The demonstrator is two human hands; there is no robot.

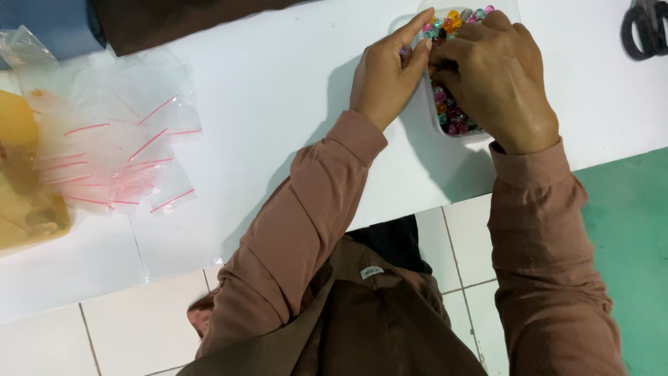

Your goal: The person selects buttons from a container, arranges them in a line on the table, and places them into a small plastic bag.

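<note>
Off to your left there's a loose heap of small clear zip bags [118, 150] with thin red seal strips, crinkly and overlapping on the white table [278, 90]. Further left sits a translucent yellow container [24, 188], smooth plastic, partly cut off by the edge of the view. At the top right corner you've got a pair of black-handled scissors [643, 28], well apart from your hands. A dark brown cloth [174, 21] lies along the top edge next to something blue. None of that is in your way; the stretch of table between the bags and your hands is bare white surface.

Your left hand [386, 76] rests at the left rim of the clear plastic tub [480, 136], fingers straight and close together, with the fingertips pinching something small and purplish, though it's too tiny to say for sure what. Your right hand [497, 80] is curled down into the tub, fingers bent over the beads [456, 115], so it touches them, but I can't tell if it actually grips any since the knuckles hide the fingertips.

The beads are small, round, glossy, mixed pink, teal, orange and purple. They sit in the tub at the top of the table, right under your hands. Your sleeves are a soft dusty-pink knit.
</note>
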